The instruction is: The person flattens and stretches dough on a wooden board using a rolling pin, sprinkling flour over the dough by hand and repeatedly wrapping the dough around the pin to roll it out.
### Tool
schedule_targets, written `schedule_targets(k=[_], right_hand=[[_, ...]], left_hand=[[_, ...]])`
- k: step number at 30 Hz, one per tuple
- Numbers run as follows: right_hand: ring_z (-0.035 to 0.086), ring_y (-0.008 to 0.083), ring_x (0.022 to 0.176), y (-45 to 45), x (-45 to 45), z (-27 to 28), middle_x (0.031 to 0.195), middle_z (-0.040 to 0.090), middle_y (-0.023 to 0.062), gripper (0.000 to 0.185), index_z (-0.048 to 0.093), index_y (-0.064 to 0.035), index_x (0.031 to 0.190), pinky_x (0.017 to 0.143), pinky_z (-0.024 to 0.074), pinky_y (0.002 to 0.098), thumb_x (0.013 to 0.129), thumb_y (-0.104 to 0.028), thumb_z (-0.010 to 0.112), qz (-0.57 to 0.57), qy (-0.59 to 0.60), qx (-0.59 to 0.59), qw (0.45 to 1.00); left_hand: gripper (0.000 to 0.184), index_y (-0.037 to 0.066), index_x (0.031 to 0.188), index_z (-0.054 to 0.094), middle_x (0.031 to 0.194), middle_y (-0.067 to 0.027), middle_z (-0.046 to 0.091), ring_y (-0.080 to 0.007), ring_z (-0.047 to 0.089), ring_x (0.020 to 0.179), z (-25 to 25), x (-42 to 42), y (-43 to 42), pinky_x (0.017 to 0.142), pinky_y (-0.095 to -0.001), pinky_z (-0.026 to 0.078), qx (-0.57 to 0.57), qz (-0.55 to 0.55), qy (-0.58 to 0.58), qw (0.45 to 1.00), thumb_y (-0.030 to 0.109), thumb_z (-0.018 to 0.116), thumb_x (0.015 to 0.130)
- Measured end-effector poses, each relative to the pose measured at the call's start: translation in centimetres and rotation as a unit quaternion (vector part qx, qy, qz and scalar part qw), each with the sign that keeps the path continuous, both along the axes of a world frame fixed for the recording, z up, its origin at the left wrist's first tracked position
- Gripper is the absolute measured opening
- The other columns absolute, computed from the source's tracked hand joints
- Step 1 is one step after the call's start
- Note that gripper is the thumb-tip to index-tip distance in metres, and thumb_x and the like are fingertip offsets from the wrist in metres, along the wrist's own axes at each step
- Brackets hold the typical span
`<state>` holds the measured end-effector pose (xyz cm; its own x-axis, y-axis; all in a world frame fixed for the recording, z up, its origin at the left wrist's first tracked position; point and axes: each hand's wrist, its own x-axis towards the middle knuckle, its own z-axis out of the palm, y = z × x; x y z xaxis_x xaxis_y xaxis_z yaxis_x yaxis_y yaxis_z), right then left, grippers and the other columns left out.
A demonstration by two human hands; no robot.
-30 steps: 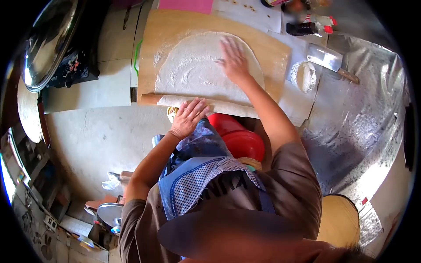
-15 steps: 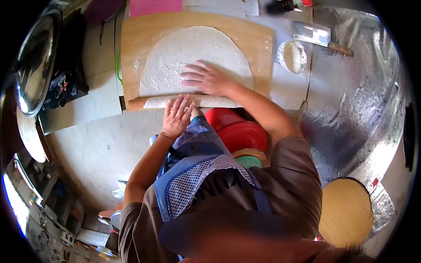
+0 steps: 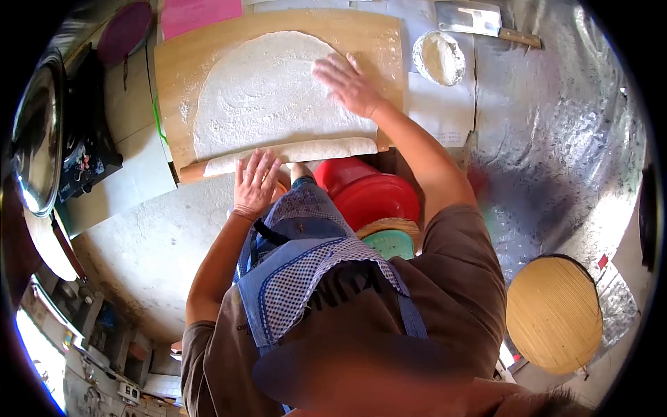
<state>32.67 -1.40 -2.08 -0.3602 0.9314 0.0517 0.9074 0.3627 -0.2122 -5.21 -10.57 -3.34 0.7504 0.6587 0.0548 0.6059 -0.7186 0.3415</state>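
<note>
Dough (image 3: 260, 80), one sheet: on board (image 3: 171, 87), near edge round pin (image 3: 194, 172). Left hand (image 3: 254, 184): unclenched, fingers over the roll, I judge to steady it. Right hand (image 3: 349, 89): fingers apart, far right, seemingly smoothing flour (image 3: 250, 112); contact unclear.

R hand (image 3: 347, 90) is now up at the far R part of the dough sheet (image 3: 264, 83), fingers near its edge; 0.5 s ago it's lower, just above the dough roll (image 3: 313, 150). L hand (image 3: 256, 182) now has its fingertips by the roll's near edge, vs. more over it before. Flour (image 3: 243, 115) looks more spread out than 1 s ago. View shifts too: board (image 3: 170, 69) sits further L, bottles top R are out of frame, purple disc (image 3: 125, 33) shows more.
</note>
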Motion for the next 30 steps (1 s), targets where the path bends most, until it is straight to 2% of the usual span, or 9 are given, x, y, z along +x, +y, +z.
schedule_targets(k=[10, 13, 19, 20, 22, 23, 25, 27, 30], right_hand=[[0.035, 0.0215, 0.145, -5.1, 6.2, 3.8, 0.156, 0.040, -0.0047, 0.052, 0.047, -0.0248, 0.145, 0.122, 0.0272, 0.0480, 0.095, -0.026, 0.060, 0.182, -0.118, -0.102, 0.971], [0.060, 0.0300, 0.121, -1.0, 2.7, 4.4, 0.136, 0.061, 0.0078, 0.041, 0.056, -0.0143, 0.136, 0.102, 0.0483, 0.0404, 0.095, -0.012, 0.057, -0.048, 0.184, -0.036, 0.981], [0.049, 0.0269, 0.134, 2.7, -8.6, 8.6, 0.144, 0.053, 0.0126, 0.039, 0.055, -0.0087, 0.137, 0.113, 0.0367, 0.0396, 0.102, -0.022, 0.046, -0.180, 0.586, -0.104, 0.783], [0.043, 0.0273, 0.140, 2.7, -11.2, 9.1, 0.147, 0.050, 0.0138, 0.041, 0.054, -0.0077, 0.138, 0.116, 0.0314, 0.0407, 0.103, -0.026, 0.042, -0.183, 0.714, -0.090, 0.670], [0.032, 0.0319, 0.147, 3.0, -15.6, 7.8, 0.153, 0.043, 0.0153, 0.047, 0.052, -0.0078, 0.140, 0.120, 0.0211, 0.0457, 0.105, -0.035, 0.037, -0.154, 0.722, -0.108, 0.666], [0.029, 0.0333, 0.147, 3.4, -14.8, 6.0, 0.154, 0.040, 0.0150, 0.048, 0.049, -0.0095, 0.142, 0.120, 0.0198, 0.0498, 0.105, -0.037, 0.038, -0.059, 0.518, 0.063, 0.851], [0.029, 0.0350, 0.147, 3.4, -12.8, 6.0, 0.154, 0.040, 0.0149, 0.047, 0.048, -0.0093, 0.141, 0.119, 0.0198, 0.0519, 0.104, -0.036, 0.040, -0.121, 0.418, 0.034, 0.900], [0.029, 0.0368, 0.146, 2.0, -10.6, 5.9, 0.152, 0.041, 0.0143, 0.045, 0.048, -0.0099, 0.141, 0.118, 0.0201, 0.0556, 0.100, -0.030, 0.050, -0.175, 0.287, 0.006, 0.942], [0.029, 0.0369, 0.146, -3.8, -7.7, 5.1, 0.154, 0.039, 0.0125, 0.053, 0.047, -0.0109, 0.143, 0.118, 0.0194, 0.0581, 0.094, -0.028, 0.061, -0.137, 0.180, 0.028, 0.974]], left_hand=[[0.066, 0.015, 0.149, 0.040, 0.160, -0.0091, 0.033, -0.0301, 0.024, 0.150, 2.0, 2.0, 2.4, 0.119, -0.0607, 0.013, -0.034, 0.033, 0.023, 0.999, 0.031, 0.064, 0.090], [0.070, 0.011, 0.150, 0.039, 0.157, -0.0098, 0.037, -0.0311, 0.028, 0.148, 4.2, 5.2, 7.8, 0.119, -0.0594, 0.016, -0.015, 0.059, 0.051, 0.997, 0.038, 0.062, 0.090], [0.068, 0.008, 0.154, 0.031, 0.160, -0.0127, 0.031, -0.0319, 0.021, 0.151, 5.9, 9.0, 15.0, 0.122, -0.0536, 0.012, -0.054, 0.156, -0.128, 0.978, 0.047, 0.046, 0.100], [0.070, 0.006, 0.155, 0.028, 0.162, -0.0134, 0.026, -0.0314, 0.018, 0.152, 7.2, 10.3, 15.2, 0.123, -0.0503, 0.010, -0.152, 0.207, -0.286, 0.923, 0.051, 0.040, 0.103], [0.084, 0.004, 0.158, 0.014, 0.166, -0.0112, 0.014, -0.0248, 0.011, 0.153, 9.0, 13.8, 14.3, 0.124, -0.0407, 0.008, -0.557, 0.227, -0.606, 0.521, 0.065, 0.026, 0.102], [0.083, 0.003, 0.158, 0.014, 0.166, -0.0120, 0.014, -0.0253, 0.011, 0.153, 10.4, 14.4, 14.0, 0.124, -0.0402, 0.008, -0.567, 0.234, -0.604, 0.509, 0.064, 0.026, 0.102], [0.083, 0.003, 0.158, 0.014, 0.166, -0.0127, 0.014, -0.0258, 0.011, 0.153, 12.0, 14.7, 12.6, 0.123, -0.0397, 0.008, -0.581, 0.230, -0.605, 0.493, 0.063, 0.025, 0.103], [0.077, 0.002, 0.158, 0.016, 0.165, -0.0131, 0.018, -0.0272, 0.013, 0.153, 11.3, 12.0, 11.3, 0.123, -0.0401, 0.010, -0.582, 0.160, -0.548, 0.580, 0.057, 0.029, 0.105], [0.063, 0.005, 0.155, 0.029, 0.162, -0.0126, 0.028, -0.0336, 0.016, 0.152, 7.4, 5.9, 10.7, 0.123, -0.0503, 0.007, -0.121, 0.155, -0.204, 0.959, 0.039, 0.044, 0.104]])
